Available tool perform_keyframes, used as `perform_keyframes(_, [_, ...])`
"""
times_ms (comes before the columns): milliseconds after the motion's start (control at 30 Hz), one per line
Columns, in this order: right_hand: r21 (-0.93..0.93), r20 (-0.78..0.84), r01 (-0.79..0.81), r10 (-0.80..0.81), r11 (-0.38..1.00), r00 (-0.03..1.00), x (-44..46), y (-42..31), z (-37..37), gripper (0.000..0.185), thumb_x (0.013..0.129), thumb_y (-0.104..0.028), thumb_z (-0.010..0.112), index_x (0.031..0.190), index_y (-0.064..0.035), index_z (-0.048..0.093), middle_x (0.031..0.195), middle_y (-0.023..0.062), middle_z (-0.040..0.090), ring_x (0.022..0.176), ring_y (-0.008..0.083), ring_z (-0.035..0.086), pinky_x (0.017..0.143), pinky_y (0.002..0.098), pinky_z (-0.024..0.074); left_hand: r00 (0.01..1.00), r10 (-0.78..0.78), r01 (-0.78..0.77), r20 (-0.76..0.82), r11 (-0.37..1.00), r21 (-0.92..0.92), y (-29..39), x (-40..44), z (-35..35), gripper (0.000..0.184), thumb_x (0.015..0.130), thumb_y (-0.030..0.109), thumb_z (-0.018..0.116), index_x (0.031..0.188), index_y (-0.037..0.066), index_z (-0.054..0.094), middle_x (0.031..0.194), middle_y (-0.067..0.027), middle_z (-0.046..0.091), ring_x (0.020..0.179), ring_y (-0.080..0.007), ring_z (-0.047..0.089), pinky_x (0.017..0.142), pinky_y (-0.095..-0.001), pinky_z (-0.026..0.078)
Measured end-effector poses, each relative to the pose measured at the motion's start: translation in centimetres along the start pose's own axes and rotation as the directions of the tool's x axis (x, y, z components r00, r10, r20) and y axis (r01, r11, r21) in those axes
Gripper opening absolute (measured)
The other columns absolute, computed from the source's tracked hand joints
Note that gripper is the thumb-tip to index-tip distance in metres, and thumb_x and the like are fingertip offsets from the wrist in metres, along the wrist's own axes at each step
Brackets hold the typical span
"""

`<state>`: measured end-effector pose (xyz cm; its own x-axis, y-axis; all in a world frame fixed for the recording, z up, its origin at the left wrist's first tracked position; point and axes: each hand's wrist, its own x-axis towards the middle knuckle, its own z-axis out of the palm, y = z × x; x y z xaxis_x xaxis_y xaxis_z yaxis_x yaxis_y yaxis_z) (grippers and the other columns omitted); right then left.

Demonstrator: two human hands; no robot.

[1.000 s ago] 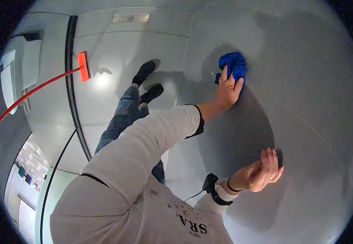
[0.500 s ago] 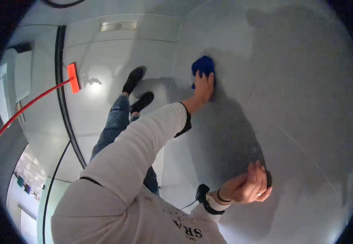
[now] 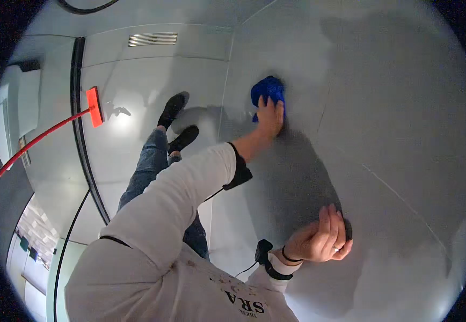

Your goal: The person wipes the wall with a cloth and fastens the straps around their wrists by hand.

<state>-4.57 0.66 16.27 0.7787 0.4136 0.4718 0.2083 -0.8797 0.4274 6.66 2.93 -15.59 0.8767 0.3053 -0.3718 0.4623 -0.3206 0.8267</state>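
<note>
Largest item: a grey panel, apparently a wall, extends behind and to the right of both hands. The left hand bears against it through a cloth. A cast shadow darkens the area between the hands.

The pale floor adjoins the panel to the left of the left hand; a pair of dark shoes rests on it, nearer that hand than the tool noted next. Well apart, farther left of the left hand, lies a tool with a red head on a long handle; neither hand touches it.

The right hand is below and to the right of the left, well apart from it. Its fingers are loosely bent, with no object visible in them; contact with the panel cannot be determined.

The blue cloth is under the left hand's fingers and projects beyond their tips. That hand is fairly narrow, holding the cloth to the panel.

Progress: work with the cloth is judged under way, not concluded. No visible mark separates treated from untreated panel, so the portion remaining cannot be stated.

Smallest item: a ring on the right hand.
</note>
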Motion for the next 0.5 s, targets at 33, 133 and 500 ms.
perform_keyframes(33, [0.002, -0.008, -0.003, 0.003, 1.0, 1.0, -0.2, -0.2, 0.1, 0.012, 0.08, -0.014, 0.056, 0.079, -0.018, 0.067, 0.085, -0.005, 0.067, 0.085, 0.0111, 0.06, 0.097, 0.0349, 0.0248, 0.996, 0.024, -0.029, -0.089, 0.998, -0.049, 0.4, -0.7, 0.4, 0.04, 0.091, 0.034, 0.042, 0.121, 0.008, 0.049, 0.119, -0.0291, 0.046, 0.114, -0.0516, 0.035, 0.09, -0.0548, 0.037])
perform_keyframes(133, [0.017, -0.059, -0.021, 0.022, 1.0, 0.998, -0.9, -0.8, -0.1, 0.014, 0.08, -0.012, 0.055, 0.078, -0.0185, 0.067, 0.084, -0.0058, 0.067, 0.084, 0.0108, 0.06, 0.096, 0.0346, 0.0268, 0.773, 0.428, -0.461, -0.468, 0.886, 0.048, 2.8, -3.8, -0.9, 0.04, 0.09, 0.033, 0.043, 0.124, 0.012, 0.046, 0.123, -0.0293, 0.042, 0.117, -0.0508, 0.032, 0.092, -0.0559, 0.033])
perform_keyframes(500, [0.416, 0.03, -0.091, 0.086, 0.905, 0.996, -5.0, -1.9, -0.5, 0.021, 0.072, -0.003, 0.049, 0.081, -0.0122, 0.066, 0.089, -0.0012, 0.067, 0.092, 0.0151, 0.06, 0.1, 0.0372, 0.0241, 0.982, -0.021, 0.154, 0.189, 0.667, -0.729, 12.3, -11.1, -12.1, 0.047, 0.095, 0.038, 0.033, 0.127, 0.004, 0.037, 0.142, -0.0186, 0.022, 0.135, -0.0305, 0.001, 0.109, -0.0384, 0.005])
